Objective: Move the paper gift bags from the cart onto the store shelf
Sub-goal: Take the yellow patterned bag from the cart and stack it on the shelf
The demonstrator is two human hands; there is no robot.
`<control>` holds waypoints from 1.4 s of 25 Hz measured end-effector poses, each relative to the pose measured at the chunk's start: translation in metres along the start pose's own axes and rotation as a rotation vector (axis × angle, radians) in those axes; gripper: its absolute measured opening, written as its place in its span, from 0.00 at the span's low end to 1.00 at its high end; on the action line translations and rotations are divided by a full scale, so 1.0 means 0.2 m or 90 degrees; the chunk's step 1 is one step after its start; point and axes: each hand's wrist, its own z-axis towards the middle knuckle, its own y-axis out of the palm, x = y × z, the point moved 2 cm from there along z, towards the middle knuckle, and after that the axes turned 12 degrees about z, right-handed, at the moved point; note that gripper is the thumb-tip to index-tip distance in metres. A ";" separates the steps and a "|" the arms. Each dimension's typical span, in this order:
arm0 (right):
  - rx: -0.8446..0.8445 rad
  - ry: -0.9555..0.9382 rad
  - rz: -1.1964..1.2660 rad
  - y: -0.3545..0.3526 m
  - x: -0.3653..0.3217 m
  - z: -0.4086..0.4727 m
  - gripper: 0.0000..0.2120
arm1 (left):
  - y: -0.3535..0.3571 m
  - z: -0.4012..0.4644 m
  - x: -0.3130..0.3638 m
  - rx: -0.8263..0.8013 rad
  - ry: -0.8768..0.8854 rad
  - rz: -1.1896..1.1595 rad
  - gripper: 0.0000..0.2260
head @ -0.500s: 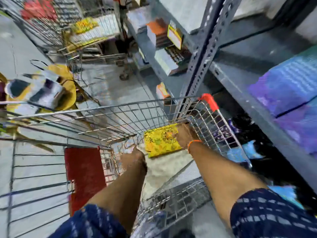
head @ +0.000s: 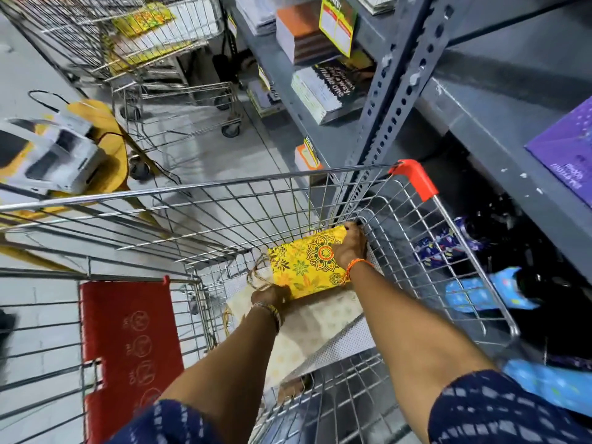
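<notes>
A yellow paper gift bag (head: 307, 264), printed with orange and dark mandala and flower patterns, is lying flat at the bottom of the wire cart (head: 416, 219), on top of paler cream bags (head: 320, 318). The right hand (head: 350, 246) is gripping its far right edge, fingers curling over the edge and pressing together; an orange thread is circling that wrist. The left hand (head: 270, 294) is holding the bag's near left corner beside its twine handles (head: 258, 278), though its fingers are tucking out of sight, so their spread cannot be told. The cart is carrying a red corner cap (head: 416, 179) and a red flap (head: 128, 341) with faint round logos, unreadable. Just right of the cart, the grey metal shelf (head: 480, 123) is holding a purple bag (head: 567, 145) with upside-down writing too small to read. Farther along, a yellow label (head: 338, 25) is hanging over stacked books (head: 323, 91), one black cover showing white script that cannot be made out.
</notes>
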 end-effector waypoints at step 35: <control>0.234 -0.581 0.517 -1.92 -1.46 -1.67 0.13 | -0.27 -2.67 1.33 -0.417 0.854 0.087 0.10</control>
